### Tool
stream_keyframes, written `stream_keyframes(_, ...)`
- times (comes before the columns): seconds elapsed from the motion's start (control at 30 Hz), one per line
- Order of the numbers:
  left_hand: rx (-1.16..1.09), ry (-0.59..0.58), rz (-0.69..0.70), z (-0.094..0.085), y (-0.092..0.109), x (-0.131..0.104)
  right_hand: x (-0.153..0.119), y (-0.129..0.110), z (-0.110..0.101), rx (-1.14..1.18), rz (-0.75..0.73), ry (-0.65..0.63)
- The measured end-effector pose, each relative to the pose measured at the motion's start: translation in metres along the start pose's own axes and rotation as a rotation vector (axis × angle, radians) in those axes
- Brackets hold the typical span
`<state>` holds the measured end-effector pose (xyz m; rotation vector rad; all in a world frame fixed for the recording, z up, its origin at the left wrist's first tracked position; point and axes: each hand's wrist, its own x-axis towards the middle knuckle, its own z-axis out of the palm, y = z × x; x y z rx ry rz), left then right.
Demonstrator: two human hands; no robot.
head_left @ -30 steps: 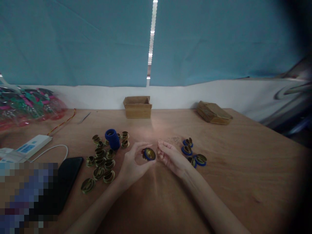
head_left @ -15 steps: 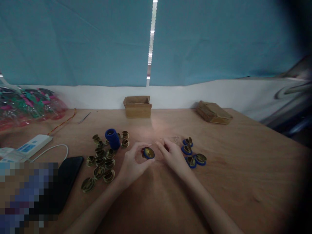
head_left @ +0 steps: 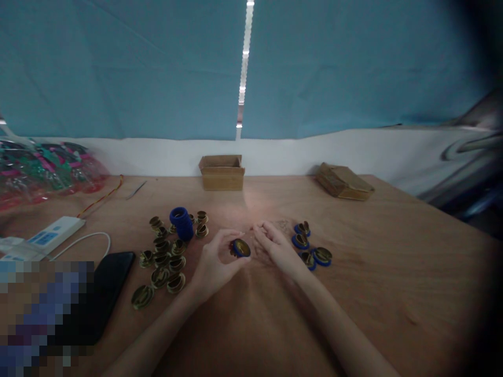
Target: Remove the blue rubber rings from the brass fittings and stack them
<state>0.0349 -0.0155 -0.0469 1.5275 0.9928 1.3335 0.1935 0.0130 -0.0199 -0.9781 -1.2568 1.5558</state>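
Near the middle of the table, my left hand [head_left: 216, 267] is curled round a round gold piece with a blue rim [head_left: 241, 248], its thumb at the near edge. Just right of it is my right hand [head_left: 275, 246], its fingers bent together; anything between its fingertips is too small to make out. Several gold discs [head_left: 161, 259] without blue rims lie to the left, around a stack of blue rings [head_left: 182, 223]. To the right of my right hand lie several gold discs with blue rims [head_left: 323, 256].
An open cardboard box [head_left: 223, 179] stands at the back, and another brown box [head_left: 344, 181] lies back right. On the left are a black phone [head_left: 113, 272], a power strip [head_left: 57, 232] with a white cable, tweezers [head_left: 136, 190] and plastic-wrapped items [head_left: 51, 167].
My right fingers have closed in and shifted slightly left. The blue-rimmed piece in my left hand has tilted and moved a little to the right.
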Motion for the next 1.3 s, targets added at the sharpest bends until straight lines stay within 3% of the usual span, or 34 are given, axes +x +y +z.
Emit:
stream_keyframes(0.2,-0.201,-0.116,-0.077,0.002,0.002,0.000,0.002,0.006,0.001,0.148,0.058,-0.043)
stream_keyframes(0.43,-0.214,-0.107,-0.098,0.001,0.004,0.000,0.002,0.005,-0.004,0.099,0.070,-0.054)
stream_keyframes(0.73,-0.211,-0.032,-0.095,0.002,0.006,0.001,0.002,0.005,-0.005,0.218,0.082,-0.105)
stream_keyframes(0.93,-0.268,-0.067,-0.120,0.000,0.006,0.003,0.001,0.004,-0.004,0.298,0.099,-0.121)
stream_keyframes(1.3,-0.276,-0.089,-0.104,-0.003,0.007,0.001,0.002,0.008,-0.007,0.228,0.056,-0.132)
